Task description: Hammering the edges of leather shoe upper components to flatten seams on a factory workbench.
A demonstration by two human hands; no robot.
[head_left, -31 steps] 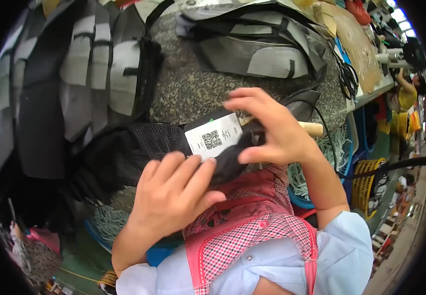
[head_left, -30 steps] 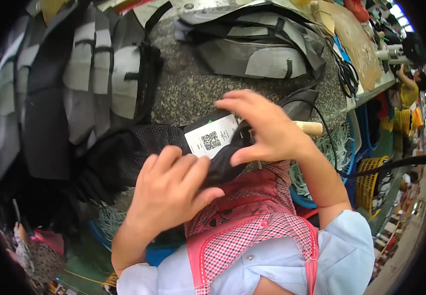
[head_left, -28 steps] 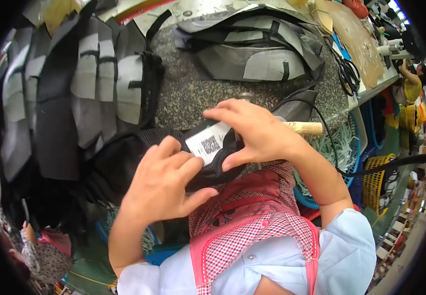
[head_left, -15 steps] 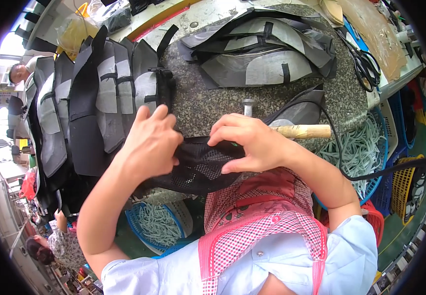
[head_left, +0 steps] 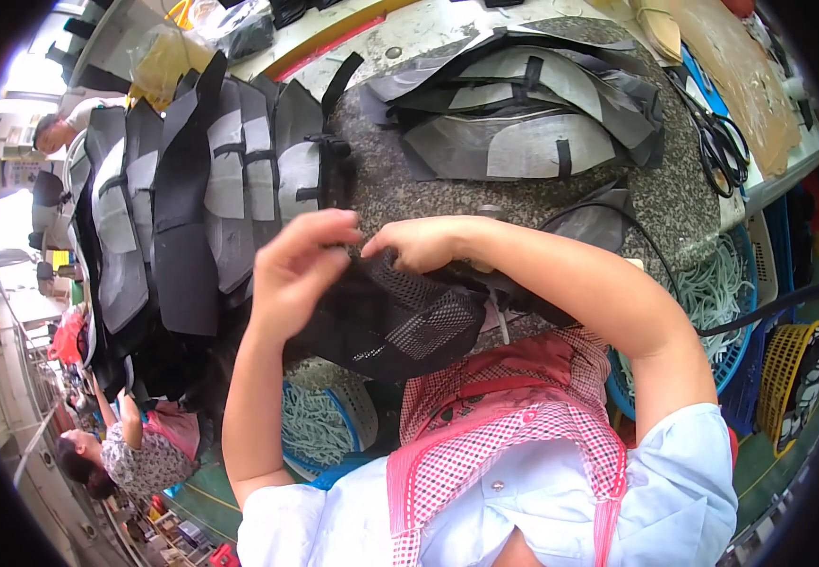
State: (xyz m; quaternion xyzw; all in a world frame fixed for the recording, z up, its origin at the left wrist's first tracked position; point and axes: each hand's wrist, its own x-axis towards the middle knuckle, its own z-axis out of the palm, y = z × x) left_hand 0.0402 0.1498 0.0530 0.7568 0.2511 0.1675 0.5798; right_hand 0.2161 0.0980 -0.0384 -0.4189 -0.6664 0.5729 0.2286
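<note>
A black mesh piece (head_left: 428, 326), soft and partly folded, lies at the near edge of the speckled stone slab (head_left: 371, 170), in front of my apron. My right hand (head_left: 419, 246) reaches across it, fingers closed on its upper edge; the fingertips are partly hidden. Just left of them my left hand (head_left: 301, 274) is raised, thumb and fingers apart, with nothing visible between them. Behind my right forearm lies a hammer, only its metal head (head_left: 491, 212) and the handle's end showing. A loose grey-black piece (head_left: 594, 222) rests beyond that forearm.
Stacked grey-black pieces (head_left: 513, 132) lie at the slab's far side; more hang in a row (head_left: 182, 198) at left. Scissors (head_left: 723, 156) lie far right. Blue baskets (head_left: 748, 321) hold pale green strips (head_left: 712, 283). A black cable (head_left: 764, 321) crosses at right. Another person (head_left: 135, 444) works lower left.
My right hand has moved left across the mesh piece and closed on its upper edge, folding it. My left hand has turned and lifted off. The forearm now covers most of the hammer handle.
</note>
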